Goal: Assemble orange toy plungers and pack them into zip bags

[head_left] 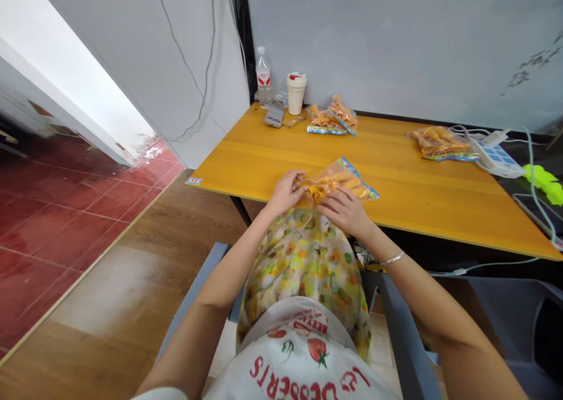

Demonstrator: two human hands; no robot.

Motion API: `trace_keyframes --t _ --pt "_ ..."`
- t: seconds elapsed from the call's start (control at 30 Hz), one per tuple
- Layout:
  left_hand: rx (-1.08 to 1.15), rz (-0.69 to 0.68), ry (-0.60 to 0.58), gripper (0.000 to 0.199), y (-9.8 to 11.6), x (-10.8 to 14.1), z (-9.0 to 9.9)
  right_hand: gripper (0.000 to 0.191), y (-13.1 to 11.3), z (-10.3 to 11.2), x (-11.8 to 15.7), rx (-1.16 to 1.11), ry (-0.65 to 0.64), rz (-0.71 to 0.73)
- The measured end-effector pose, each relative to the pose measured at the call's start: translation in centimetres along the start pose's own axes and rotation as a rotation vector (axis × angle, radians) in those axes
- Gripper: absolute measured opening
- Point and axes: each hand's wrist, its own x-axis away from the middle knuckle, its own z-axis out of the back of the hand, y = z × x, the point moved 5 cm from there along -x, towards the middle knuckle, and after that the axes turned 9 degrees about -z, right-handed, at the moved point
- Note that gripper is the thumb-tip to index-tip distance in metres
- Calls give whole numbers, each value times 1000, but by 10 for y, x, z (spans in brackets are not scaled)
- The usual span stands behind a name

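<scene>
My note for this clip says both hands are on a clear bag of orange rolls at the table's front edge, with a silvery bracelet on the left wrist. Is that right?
Not quite: the head view shows the silvery bracelet on the right wrist, not the left. Both hands are indeed on the clear bag of orange rolls at the table's front edge.

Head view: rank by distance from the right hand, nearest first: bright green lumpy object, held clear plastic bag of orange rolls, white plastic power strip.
From the right hand:
1. Clear plastic bag of orange rolls, under its fingers.
2. White plastic power strip, toward the right.
3. Bright green lumpy object, at the far right.
</scene>
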Motion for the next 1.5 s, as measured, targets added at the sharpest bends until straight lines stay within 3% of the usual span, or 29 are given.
trace_keyframes --t 0.13,0.3,0.4,0.47,0.53,0.6,0.67,0.8,0.97,1.03,1.13,1.2,1.3,1.4,1.5 --pt "-121 -24 -43 25 7 -13 8 20 24 7 -2 165 -76 -87" --pt "-299 -174 32 29 44 -58 29 24 81 30 -19 213 -109 -347" --pt "-328 -247 32 31 62 -65 36 25 97 38 -13 247 -96 -473" --pt "-316 -240 -117 30 61 -53 30 25 87 33 0 267 -142 -438" --pt "-292 -198 -321 29 53 -31 20 23 65 25 16 264 -198 -372" --pt "-274 -171 -446 25 44 -7 12 20 43 20 31 227 -216 -334" --pt "-258 -194 -435 23 42 8 12 17 27 17 40 193 -208 -326" --pt "-181 -303 -301 46 47 9 13 14 17 19 44 107 -122 -338" --pt "-179 -411 -369 37 38 3 -5 15 23 11 44 -121 -76 -346" --pt "-189 -429 -400 46 33 6 -8 17 28 2 48 -236 -111 -442" --pt "-183 -483 -449 75 29 16 -5 21 38 -10 58 -344 -134 -701" --pt "-174 -507 -468 72 27 22 -2 26 43 -16 64 -408 -147 -875" --pt "-118 -430 -361 42 19 24 4 32 47 -21 64 -516 -174 -1036" --pt "-61 -219 -187 48 7 19 6 39 48 -21 59 -563 -182 -1098" --pt "-11 -7 -86 50 -1 15 1 44 48 -21 56 -614 -170 -1144"
